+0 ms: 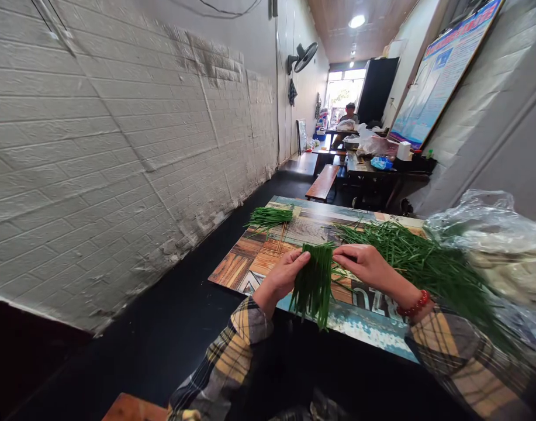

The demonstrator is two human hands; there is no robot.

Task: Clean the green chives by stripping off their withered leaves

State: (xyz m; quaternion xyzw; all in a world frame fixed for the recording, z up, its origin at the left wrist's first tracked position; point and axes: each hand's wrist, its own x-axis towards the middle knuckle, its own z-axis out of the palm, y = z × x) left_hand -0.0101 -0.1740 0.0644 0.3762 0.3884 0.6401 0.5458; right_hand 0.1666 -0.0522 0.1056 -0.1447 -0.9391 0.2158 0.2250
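Observation:
A row of green chives (314,283) hangs down over the near edge of the table, its upper end pinched between the thumb and fingers of my left hand (283,273). At the right side of this row, my right hand (362,264) is closed in a pinch at the top; what its fingertips grip is too small to make out. A loose heap of chives (403,248) spreads on the table to the right, partly behind my right forearm. Farther back on the left lies a neat bundle of chives (269,217), with thin wooden skewers (282,238) sticking out toward me.
The patterned table (232,263) stands before me. Clear plastic bags (508,251) with pale contents sit at its right end. Beyond are a wooden bench (322,182), a cluttered second table (359,166) and a seated person (350,112). A white brick-patterned wall (118,146) runs along the left.

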